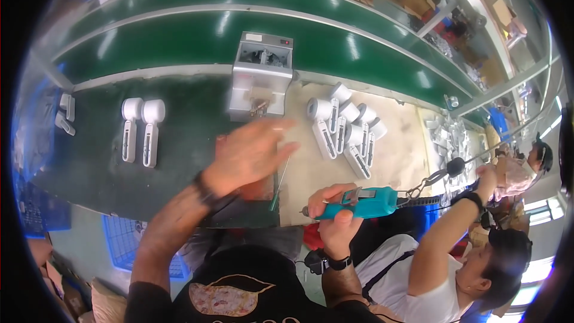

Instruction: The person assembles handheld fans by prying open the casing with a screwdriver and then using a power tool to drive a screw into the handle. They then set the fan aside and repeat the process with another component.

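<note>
My left hand (248, 152) reaches over the bench just in front of a grey metal screw feeder (262, 78). Its fingers are stretched out and slightly apart, and I see nothing in them. In my right hand (336, 230), at the bench's near edge, is a teal electric screwdriver (375, 203) with its tip pointing left. A coiled line and a hook join its rear end. Several white parts (354, 137) with drum-shaped heads and slotted handles lie in a cluster right of the feeder. Beneath my left hand, a reddish flat piece (260, 188) is partly covered.
Two similar white parts (147, 137) lie side by side on the green mat. Smaller white pieces (64, 113) rest at the far left. A pile of silvery pieces (451, 149) is at the right. A co-worker (430, 263) sits close on my right, one arm raised. A blue crate (125, 242) stands below.
</note>
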{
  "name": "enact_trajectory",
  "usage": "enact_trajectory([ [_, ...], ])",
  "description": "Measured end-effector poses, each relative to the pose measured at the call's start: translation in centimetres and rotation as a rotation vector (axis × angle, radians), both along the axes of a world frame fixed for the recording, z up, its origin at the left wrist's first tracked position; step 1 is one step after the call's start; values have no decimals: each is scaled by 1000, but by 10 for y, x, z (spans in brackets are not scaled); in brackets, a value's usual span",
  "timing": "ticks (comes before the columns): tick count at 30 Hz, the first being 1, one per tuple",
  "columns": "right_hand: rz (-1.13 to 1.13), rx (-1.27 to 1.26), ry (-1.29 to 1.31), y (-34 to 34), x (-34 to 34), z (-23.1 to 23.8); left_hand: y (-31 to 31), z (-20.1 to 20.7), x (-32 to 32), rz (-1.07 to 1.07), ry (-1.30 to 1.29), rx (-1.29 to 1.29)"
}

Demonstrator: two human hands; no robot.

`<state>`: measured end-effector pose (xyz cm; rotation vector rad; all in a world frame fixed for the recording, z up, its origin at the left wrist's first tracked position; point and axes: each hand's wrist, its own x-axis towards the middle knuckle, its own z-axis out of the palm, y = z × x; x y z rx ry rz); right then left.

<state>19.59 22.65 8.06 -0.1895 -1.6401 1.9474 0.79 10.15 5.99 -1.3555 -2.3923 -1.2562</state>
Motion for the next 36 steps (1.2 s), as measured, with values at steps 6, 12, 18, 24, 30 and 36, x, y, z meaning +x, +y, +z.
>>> enact_trajectory([
  [6, 22, -60, 17, -2, 10, -3, 104, -55, -15, -155, -98, -237],
  [12, -15, -9, -15, 4, 18, -10, 88, -51, -12, -114, -118, -215],
  [18, 1, -4, -27, 2, -1, -17, 8, 4, 10, -132, -104, -443],
  [24, 23, 30, -81, -10, -27, -20, -61, -13, 22, -91, 6, -186],
  [30, 72, 19, -72, -19, -43, -17, -66, -35, 26, -58, 21, -30],
  [36, 98, 55, 88, -22, -70, 19, -68, -42, 17, -139, -58, 14],
])
